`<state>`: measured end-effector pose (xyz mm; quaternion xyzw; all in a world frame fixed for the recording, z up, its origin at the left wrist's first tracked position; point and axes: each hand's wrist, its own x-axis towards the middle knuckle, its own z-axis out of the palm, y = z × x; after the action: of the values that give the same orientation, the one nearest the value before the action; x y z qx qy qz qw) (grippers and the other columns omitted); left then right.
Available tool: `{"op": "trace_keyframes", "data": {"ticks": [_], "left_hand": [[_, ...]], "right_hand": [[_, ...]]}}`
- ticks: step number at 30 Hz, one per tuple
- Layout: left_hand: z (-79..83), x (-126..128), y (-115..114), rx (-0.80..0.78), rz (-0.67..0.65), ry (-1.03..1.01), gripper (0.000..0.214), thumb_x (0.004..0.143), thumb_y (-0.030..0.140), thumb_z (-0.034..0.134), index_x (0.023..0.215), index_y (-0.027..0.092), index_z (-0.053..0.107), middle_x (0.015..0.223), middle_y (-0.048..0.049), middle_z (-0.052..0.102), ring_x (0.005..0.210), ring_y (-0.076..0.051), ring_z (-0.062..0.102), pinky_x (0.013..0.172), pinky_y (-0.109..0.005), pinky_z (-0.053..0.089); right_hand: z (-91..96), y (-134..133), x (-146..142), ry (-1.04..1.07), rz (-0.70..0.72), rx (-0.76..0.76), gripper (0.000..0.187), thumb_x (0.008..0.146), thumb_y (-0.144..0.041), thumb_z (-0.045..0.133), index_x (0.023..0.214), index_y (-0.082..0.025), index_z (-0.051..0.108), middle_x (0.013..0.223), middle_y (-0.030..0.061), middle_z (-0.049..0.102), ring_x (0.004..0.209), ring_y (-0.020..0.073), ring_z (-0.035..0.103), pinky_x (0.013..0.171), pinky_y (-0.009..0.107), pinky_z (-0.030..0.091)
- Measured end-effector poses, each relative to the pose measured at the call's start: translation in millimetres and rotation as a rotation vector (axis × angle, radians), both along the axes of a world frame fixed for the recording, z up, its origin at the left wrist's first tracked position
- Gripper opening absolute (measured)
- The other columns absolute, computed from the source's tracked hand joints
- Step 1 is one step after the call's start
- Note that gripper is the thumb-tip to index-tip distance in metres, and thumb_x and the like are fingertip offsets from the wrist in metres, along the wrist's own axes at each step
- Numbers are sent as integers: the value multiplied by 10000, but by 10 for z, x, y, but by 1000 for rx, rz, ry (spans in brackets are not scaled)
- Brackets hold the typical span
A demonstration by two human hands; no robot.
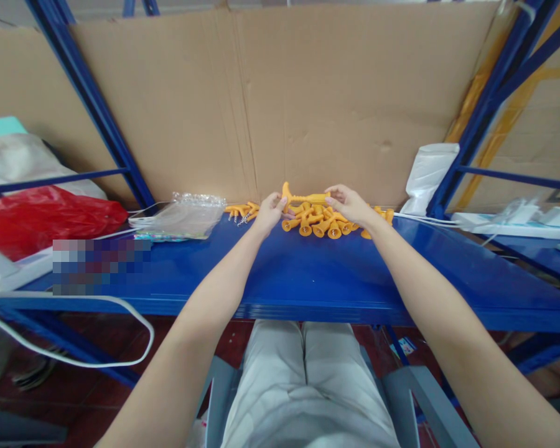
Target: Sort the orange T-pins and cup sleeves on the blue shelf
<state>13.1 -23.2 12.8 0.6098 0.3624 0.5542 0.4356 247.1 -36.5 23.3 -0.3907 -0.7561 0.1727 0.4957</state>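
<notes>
While I watch from afar, left hand (270, 213) grips T-end of yellow T-shaped piece (304, 200), right hand (348, 203) fingers other end; piece at twelve o'clock, over yellow pile (320, 228) on blue table (308, 274); yellow corkscrews (251, 207) at nine o'clock from left hand.

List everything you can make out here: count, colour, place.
Held piece: one, yellow-orange, between both hands
Pile of flared pieces: several, yellow-orange, under the hands
Handles with metal spirals: several, yellow-orange, left of pile
Clear bags: stack, uncountable, transparent, table's left
Red bag: one, red, far left
White packet: one, white, back right
Power strip: one, white, far right
Cardboard: backing, brown, behind table
Table: one, blue, centre
Chair: one, grey, under the person
Trousers: one pair, pale, below table edge
Left hand: one, bare, piece's left end
Right hand: one, bare, piece's right end
</notes>
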Motion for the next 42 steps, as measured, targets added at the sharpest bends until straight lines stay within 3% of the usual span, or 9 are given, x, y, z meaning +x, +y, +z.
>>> {"op": "trace_keyframes", "data": {"ticks": [7,12,17,23,32,38,42], "left_hand": [[13,18,-55,-30,18,21,236,957,314,613,820,202,456,526,43,609,575,-151,718,591,-224,565],[10,12,-43,-40,26,11,271,928,325,665,811,199,454,554,34,629,550,-143,706,583,-216,551],[12,8,-46,-48,22,27,247,951,303,623,810,205,445,554,28,634,566,-152,717,585,-218,549],[46,33,-111,-65,37,57,214,967,260,583,813,202,447,544,32,632,526,-152,700,583,-229,545],[60,17,-109,-104,94,16,249,958,313,596,786,201,456,558,11,640,456,-152,660,548,-235,509],[21,-96,58,-174,164,-104,231,895,384,655,829,200,532,567,16,635,473,-156,662,547,-239,493],[-17,-188,187,-214,179,-199,185,820,330,712,798,191,593,534,16,605,459,-121,617,529,-222,489]], "right_hand": [[-7,-51,47,-389,-210,224,353,772,-173,624,1123,-192,596,1143,108,652,899,238,637,894,442,511],[-49,-50,45,-490,-211,314,446,806,-206,607,1250,-190,588,1284,141,616,1091,289,631,942,454,515],[-74,-75,12,-517,-228,297,452,905,-320,551,1328,-164,582,1341,169,618,1186,317,622,1005,501,505],[-81,-69,-1,-569,-282,259,476,913,-269,514,1374,-168,574,1393,165,620,1303,328,567,1069,546,457],[-81,-53,35,-652,-364,258,457,840,-234,587,1294,-189,614,1270,174,648,1184,360,605,956,563,493],[-132,44,142,-649,-353,250,310,797,-213,604,1100,-214,670,1110,124,651,1069,315,620,908,488,511],[-146,57,152,-657,-339,242,249,767,-195,603,1010,-208,657,1047,107,640,1000,291,622,877,449,516]]}}
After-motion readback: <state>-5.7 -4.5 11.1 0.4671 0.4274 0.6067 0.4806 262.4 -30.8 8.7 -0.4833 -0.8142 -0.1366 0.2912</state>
